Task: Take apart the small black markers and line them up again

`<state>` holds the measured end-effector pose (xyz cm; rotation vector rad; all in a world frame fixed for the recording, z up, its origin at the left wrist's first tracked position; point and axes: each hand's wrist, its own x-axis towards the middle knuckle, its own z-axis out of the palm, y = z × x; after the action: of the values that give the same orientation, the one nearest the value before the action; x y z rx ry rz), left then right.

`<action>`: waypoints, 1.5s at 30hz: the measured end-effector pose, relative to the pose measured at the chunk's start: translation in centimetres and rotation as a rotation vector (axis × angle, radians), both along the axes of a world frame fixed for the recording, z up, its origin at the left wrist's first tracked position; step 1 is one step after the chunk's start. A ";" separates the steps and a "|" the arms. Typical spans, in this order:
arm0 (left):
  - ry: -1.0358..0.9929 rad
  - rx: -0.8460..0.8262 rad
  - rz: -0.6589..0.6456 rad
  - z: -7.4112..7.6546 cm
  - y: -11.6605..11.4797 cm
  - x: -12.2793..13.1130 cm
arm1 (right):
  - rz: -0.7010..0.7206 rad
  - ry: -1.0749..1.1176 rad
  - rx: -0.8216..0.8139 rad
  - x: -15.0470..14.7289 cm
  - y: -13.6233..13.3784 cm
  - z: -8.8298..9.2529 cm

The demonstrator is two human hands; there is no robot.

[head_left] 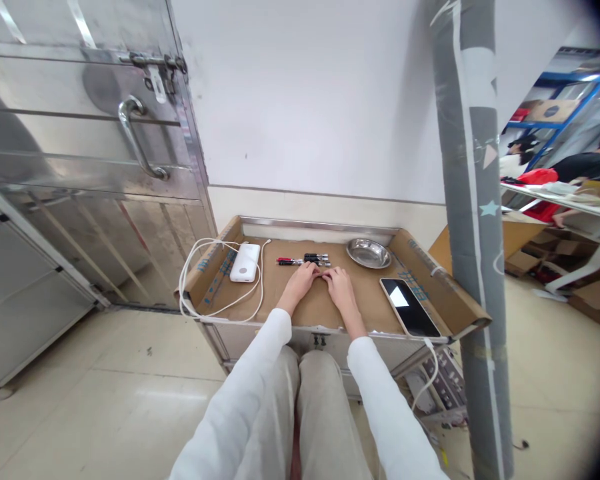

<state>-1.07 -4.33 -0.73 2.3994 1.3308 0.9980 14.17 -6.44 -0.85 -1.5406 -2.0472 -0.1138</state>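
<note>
On the cardboard-covered top of a small cabinet, my left hand and my right hand rest close together, fingertips nearly meeting. Both have their fingers bent and drawn together. Whatever may be between the fingertips is too small to make out. Just beyond them lie several pens, among them a red pen and a black pen, side by side and pointing left to right. My fingers partly cover the nearest ones.
Left of my hands lies a white power bank with a looped white cable. A steel bowl sits at back right, a phone at front right. A grey wrapped roll leans beside the cabinet. People work near blue shelves behind.
</note>
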 end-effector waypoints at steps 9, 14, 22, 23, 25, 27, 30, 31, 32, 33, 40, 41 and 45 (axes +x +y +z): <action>-0.031 0.118 -0.074 1.1 -1.1 -0.1 | 0.006 0.014 0.005 -0.1 -0.2 0.2; -0.110 0.024 -0.076 1.3 -1.2 -0.1 | 0.010 0.084 0.050 -0.1 -0.2 0.3; -0.216 -0.057 -0.057 1.9 -1.6 -0.1 | -0.068 0.099 0.056 0.0 -0.5 0.4; -0.217 -0.069 -0.056 1.9 -1.7 -0.1 | -0.067 0.105 0.062 0.0 -0.5 0.4; -0.221 -0.088 -0.045 2.0 -1.8 -0.2 | -0.072 0.133 0.080 0.1 -0.5 0.4; -0.226 -0.096 -0.032 1.8 -1.8 -0.2 | -0.083 0.175 0.097 0.1 -0.5 0.4; -0.246 -0.075 -0.043 1.5 -1.5 -0.2 | -0.058 0.228 0.093 0.2 -0.4 0.4; -0.250 -0.058 -0.055 1.5 -1.4 -0.2 | -0.036 0.237 0.085 0.2 -0.4 0.4; -0.250 -0.039 -0.066 1.4 -1.4 -0.2 | -0.008 0.243 0.077 0.2 -0.4 0.5; -0.247 -0.021 -0.073 1.4 -1.3 -0.2 | 0.022 0.251 0.070 0.2 -0.4 0.5; -0.217 -0.056 -0.083 1.5 -1.5 -0.1 | 0.125 0.263 0.025 0.0 -0.6 0.4; -0.204 -0.058 -0.082 1.4 -1.5 -0.1 | 0.129 0.246 0.020 0.0 -0.7 0.4; -0.041 0.010 -0.039 0.6 -1.0 0.0 | 0.089 0.233 0.028 0.0 -0.8 0.5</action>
<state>-1.06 -5.30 -0.09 2.3892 1.2629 1.0408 14.19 -7.21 -0.34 -1.3735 -1.9171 0.0679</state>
